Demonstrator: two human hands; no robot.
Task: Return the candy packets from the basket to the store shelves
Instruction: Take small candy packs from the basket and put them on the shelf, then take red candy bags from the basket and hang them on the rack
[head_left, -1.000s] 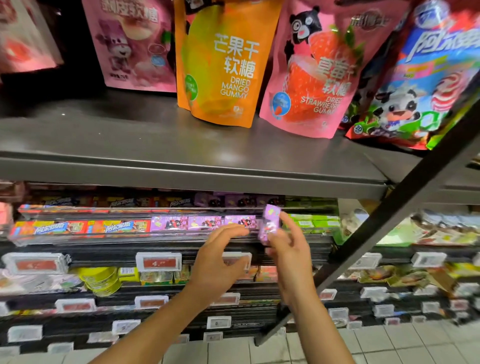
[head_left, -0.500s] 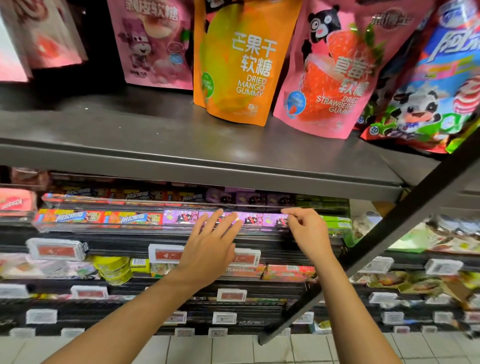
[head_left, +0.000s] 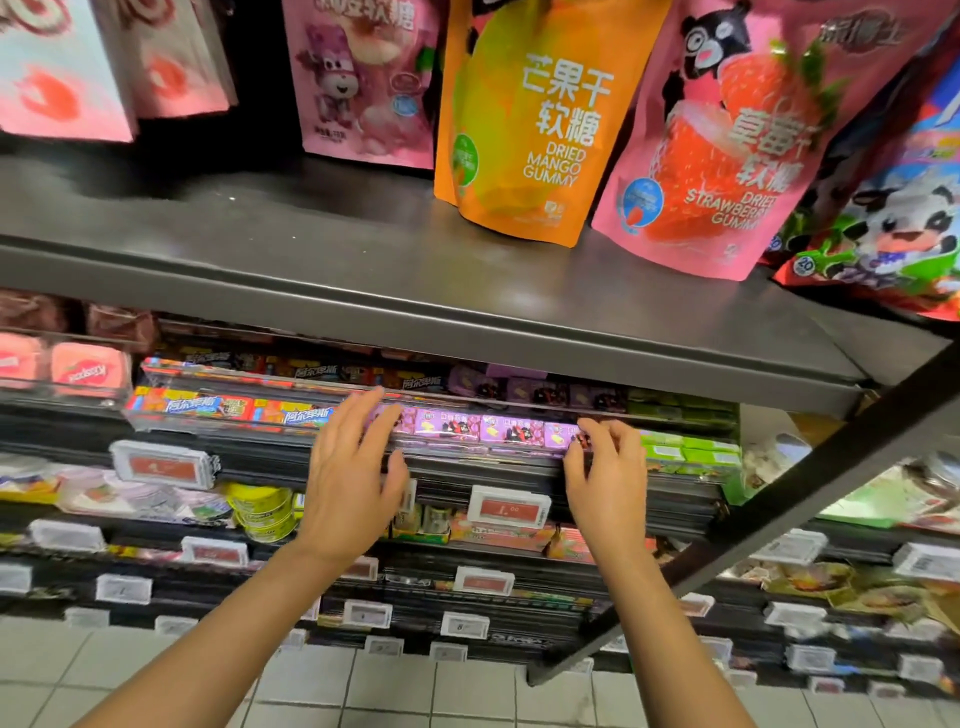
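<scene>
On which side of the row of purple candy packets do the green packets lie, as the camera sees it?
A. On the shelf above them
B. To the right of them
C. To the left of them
B. The green packets sit just right of the purple candy packets, on the same tier, past the right hand.

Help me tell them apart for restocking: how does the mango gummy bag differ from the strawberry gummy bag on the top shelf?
The mango gummy bag is orange; the strawberry gummy bag is pink. The mango bag shows yellow fruit, the strawberry bag a black bear with a red berry. The mango bag stands left, the strawberry bag right. Both stand upright on the grey shelf, with white lettering.
</scene>
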